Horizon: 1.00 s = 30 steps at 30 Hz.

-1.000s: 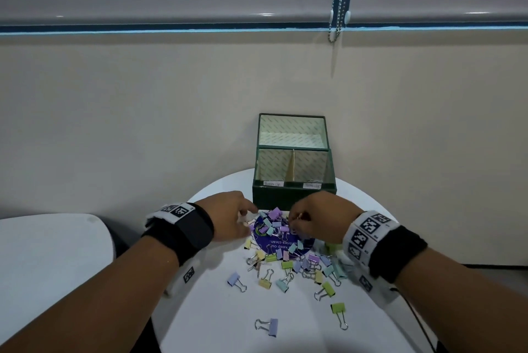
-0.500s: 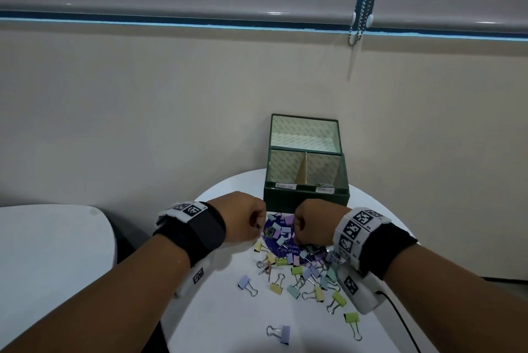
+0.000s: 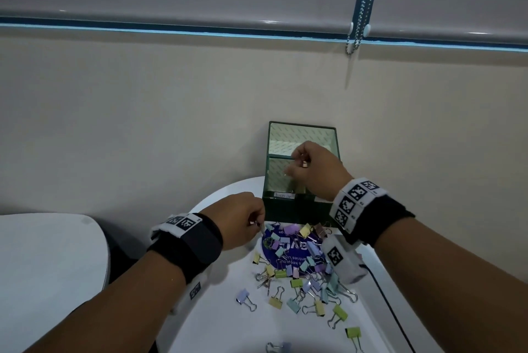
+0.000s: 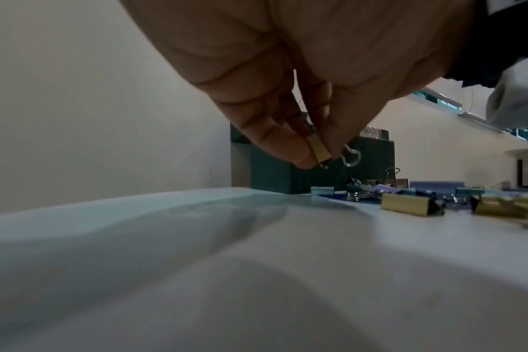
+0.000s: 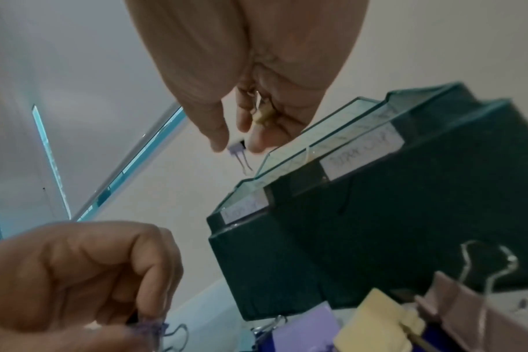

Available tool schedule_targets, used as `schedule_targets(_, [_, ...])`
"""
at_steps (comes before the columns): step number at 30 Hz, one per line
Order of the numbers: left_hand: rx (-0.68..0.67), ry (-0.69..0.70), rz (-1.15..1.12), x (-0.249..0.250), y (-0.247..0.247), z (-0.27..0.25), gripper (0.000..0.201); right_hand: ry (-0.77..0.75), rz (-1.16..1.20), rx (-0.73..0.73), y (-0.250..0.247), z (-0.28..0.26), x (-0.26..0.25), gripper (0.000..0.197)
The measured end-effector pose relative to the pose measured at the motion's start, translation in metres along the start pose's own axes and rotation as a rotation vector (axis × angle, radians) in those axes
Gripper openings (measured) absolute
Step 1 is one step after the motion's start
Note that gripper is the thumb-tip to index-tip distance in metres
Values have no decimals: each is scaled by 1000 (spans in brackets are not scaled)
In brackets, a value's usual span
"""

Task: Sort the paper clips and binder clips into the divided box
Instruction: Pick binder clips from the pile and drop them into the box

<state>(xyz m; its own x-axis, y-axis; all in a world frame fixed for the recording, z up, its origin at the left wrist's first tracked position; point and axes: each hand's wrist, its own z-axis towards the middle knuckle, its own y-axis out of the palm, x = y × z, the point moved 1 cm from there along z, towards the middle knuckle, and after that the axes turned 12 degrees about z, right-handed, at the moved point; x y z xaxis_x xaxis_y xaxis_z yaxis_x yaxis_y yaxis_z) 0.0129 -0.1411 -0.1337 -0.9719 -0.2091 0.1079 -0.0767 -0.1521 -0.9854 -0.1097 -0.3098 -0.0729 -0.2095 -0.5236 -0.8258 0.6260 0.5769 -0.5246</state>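
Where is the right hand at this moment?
In the head view the right hand is raised over the green divided box at the table's far edge, pinching small binder clips above the compartments.

box labels (image 3: 284,195) unreadable, right hand (image 3: 315,171) hiding right compartment

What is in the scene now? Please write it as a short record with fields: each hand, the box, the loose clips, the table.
left hand: low at the pile's left edge, pinching a small yellow binder clip
right hand: above the open box, holding small binder clips
divided box: dark green, open, two paper labels on the front, writing unreadable
loose clips: pastel binder clips scattered before the box
table: white, round edge
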Motion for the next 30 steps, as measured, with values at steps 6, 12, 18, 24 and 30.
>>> schedule_targets(6, [64, -3, -9, -1, -1, 0, 10, -97, -16, -4, -6, -12, 7, 41])
schedule_targets(12, [53, -93, -42, -4, -20, 8, 9, -147, -197, -141, -46, -60, 43, 12])
schedule_targets(18, [168, -235, -284, 4, -51, 48, 11, 15, -459, -291, -64, -85, 78, 21])
schedule_targets(24, [142, -206, -56, 33, -49, 84, 11, 158, -481, -371, -62, -85, 94, 21])
schedule_targets(30, [222, -99, 22, 34, -37, 60, 19, 197, -481, -480, -57, -95, 102, 31])
